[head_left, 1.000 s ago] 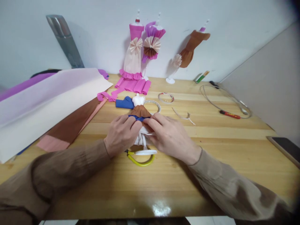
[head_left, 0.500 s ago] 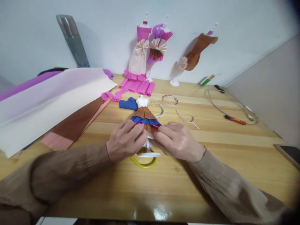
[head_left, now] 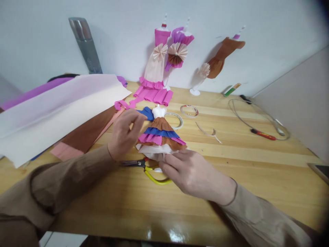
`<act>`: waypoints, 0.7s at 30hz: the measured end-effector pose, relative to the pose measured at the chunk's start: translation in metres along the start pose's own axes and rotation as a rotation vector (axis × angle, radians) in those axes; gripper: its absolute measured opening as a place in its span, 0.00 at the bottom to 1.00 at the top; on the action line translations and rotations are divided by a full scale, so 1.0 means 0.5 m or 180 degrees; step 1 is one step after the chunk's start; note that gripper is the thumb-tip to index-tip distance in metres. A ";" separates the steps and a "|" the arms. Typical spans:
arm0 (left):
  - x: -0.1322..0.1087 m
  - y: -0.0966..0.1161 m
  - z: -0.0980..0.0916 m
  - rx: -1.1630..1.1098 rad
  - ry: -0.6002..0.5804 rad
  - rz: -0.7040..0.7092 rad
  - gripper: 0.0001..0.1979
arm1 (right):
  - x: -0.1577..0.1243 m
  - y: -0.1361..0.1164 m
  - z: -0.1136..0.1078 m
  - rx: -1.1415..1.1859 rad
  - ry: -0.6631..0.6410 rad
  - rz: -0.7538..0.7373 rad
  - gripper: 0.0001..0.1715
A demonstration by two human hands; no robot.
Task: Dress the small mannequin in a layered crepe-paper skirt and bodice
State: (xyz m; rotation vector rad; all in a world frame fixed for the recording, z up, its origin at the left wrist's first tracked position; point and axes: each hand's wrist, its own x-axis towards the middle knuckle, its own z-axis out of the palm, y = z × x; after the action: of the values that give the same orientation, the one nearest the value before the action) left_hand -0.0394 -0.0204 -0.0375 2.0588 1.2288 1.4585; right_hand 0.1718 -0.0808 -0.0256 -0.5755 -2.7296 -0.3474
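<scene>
A small white dress form lies on the table in a tiered paper skirt of brown, blue, pink and white layers. My right hand pinches the white bottom layer at its lower edge. Raised left of the skirt is my left hand, its fingers loosely bent, thumb and forefinger a little apart, and nothing visible between them. It is nearest to a blue paper piece, which it partly covers. Scissors with yellow handles lie under the skirt's hem, partly hidden by my right hand.
Paper sheets are stacked at left beside a grey bottle. Dressed forms stand along the wall. Tape rolls, a paper strip, a red-handled tool, a cable and a phone lie rightward.
My left hand has let go of the skirt and moved up and left. My right hand has shifted down to the white layer. More of the skirt's lower layers and the scissors now show.
</scene>
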 end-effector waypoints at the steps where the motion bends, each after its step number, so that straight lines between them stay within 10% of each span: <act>1: 0.012 -0.010 -0.001 -0.0201 0.0045 -0.0474 0.15 | 0.000 0.002 0.000 -0.0004 0.0011 -0.0001 0.19; 10: 0.060 -0.063 -0.008 -0.2016 0.0066 -0.3044 0.08 | -0.020 0.031 -0.023 0.0886 0.0543 0.0433 0.04; 17: 0.050 -0.067 -0.012 -0.2299 0.0184 -0.3046 0.11 | -0.014 0.047 0.029 0.1831 0.1073 0.0977 0.04; 21: 0.043 -0.069 -0.006 -0.2794 -0.0678 -0.2852 0.24 | -0.010 0.047 0.053 0.2398 0.1244 0.0967 0.05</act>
State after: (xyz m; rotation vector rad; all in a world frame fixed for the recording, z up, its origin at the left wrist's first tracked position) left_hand -0.0556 0.0156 -0.0468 0.8589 0.9472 1.0014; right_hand 0.1790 -0.0537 -0.0475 -0.6003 -2.1197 0.5639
